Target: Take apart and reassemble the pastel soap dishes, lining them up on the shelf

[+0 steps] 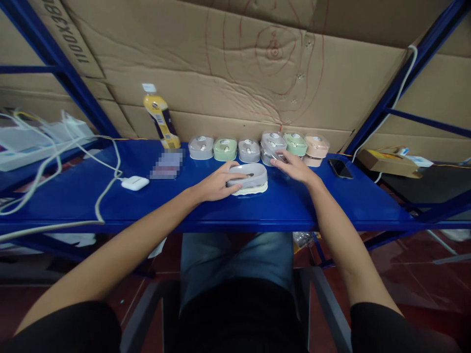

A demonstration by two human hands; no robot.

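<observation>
Near the front middle of the blue table lies a grey oval plastic dish (254, 172), with a small dark-and-metallic piece inside it. A cream wavy-edged piece (252, 189) shows beneath it. My left hand (222, 184) grips the dish's left side, one finger reaching across its inside. My right hand (292, 166) is open, its fingers stretched toward a stack of grey wrapped boxes (274, 142); whether they touch it I cannot tell. Along the back stand more clear-wrapped boxes: a grey one (201, 148), a green one (225, 149), another grey one (249, 150).
Behind my right hand are a green box (295, 143) and stacked peach boxes (316, 147). A phone (340, 168) lies to the right. To the left are a yellow bottle (161, 117), a white case (135, 183) and white cables (106, 196). Cardboard (176, 63) backs the blue table (287, 211).
</observation>
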